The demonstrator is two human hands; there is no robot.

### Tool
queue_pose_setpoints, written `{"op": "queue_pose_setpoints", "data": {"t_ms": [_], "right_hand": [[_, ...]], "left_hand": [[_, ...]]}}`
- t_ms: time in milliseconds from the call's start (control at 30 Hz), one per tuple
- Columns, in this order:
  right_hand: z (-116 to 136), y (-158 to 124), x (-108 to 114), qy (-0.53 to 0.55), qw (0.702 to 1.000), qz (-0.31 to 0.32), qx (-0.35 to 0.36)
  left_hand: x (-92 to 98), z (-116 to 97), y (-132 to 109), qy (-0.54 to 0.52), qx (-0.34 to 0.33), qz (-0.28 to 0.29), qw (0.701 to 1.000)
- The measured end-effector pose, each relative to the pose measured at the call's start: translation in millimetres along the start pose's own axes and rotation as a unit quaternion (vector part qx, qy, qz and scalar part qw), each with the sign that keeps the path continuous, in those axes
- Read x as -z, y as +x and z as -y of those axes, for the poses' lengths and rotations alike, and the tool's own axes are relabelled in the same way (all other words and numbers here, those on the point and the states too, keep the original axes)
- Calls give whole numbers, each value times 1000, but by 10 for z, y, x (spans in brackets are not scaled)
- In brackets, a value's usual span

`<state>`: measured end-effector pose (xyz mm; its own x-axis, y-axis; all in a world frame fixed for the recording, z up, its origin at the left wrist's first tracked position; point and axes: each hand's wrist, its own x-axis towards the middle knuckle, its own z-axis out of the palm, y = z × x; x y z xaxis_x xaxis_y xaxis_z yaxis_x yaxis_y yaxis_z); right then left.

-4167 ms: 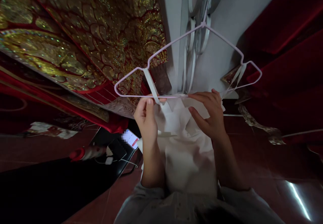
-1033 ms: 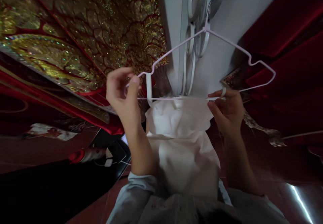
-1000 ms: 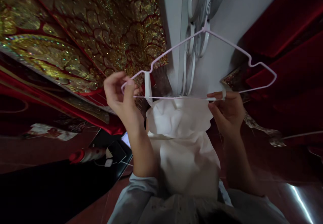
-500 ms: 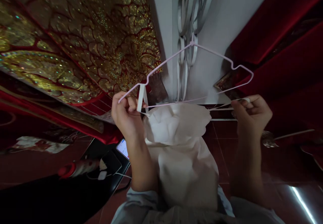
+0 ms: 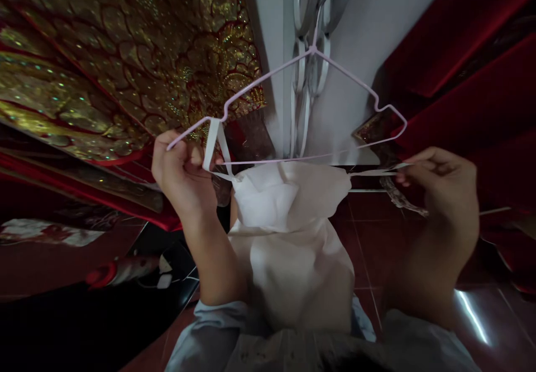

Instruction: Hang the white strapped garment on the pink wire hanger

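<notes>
Fingers of the left hand (image 5: 184,176) clamp the hanger (image 5: 313,50), hiding one corner; near its other end, the right hand (image 5: 450,190) pinches a strap (image 5: 372,173); a white garment (image 5: 288,254) hangs below, lower end hidden.

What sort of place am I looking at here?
Possibly a costume store or dressing room, though I can't be sure: there's glittering gold-and-red fabric, more deep-red fabric opposite, and a pink clothes hanger by a white garment.
</notes>
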<state>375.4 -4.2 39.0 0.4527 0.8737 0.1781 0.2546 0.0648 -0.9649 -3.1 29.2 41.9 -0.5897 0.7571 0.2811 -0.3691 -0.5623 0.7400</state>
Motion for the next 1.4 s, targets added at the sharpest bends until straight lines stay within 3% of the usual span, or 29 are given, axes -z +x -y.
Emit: {"op": "queue_pose_setpoints", "data": {"t_ms": [100, 267, 367, 467, 700, 867, 1100, 1400], "right_hand": [[9, -11, 135, -49, 994, 93, -42], [26, -18, 230, -86, 985, 139, -56], [10, 35, 151, 41, 996, 80, -14], [-32, 161, 10, 164, 986, 14, -7], [-280, 477, -89, 245, 965, -87, -35], [-411, 569, -8, 286, 950, -113, -46], [-331, 646, -52, 314, 941, -105, -72], [-382, 761, -361, 228, 964, -88, 102]], "left_hand": [[11, 11, 11, 0, 3, -11, 1000], [15, 2, 1, 6, 15, -10, 1000], [24, 1, 6, 3, 24, -10, 1000], [38, 3, 19, -3, 27, -10, 1000], [45, -28, 59, -18, 16, -3, 1000], [54, -32, 62, -24, 27, 15, 999], [54, -15, 41, -26, 48, -6, 999], [72, -16, 41, -17, 34, 9, 999]]}}
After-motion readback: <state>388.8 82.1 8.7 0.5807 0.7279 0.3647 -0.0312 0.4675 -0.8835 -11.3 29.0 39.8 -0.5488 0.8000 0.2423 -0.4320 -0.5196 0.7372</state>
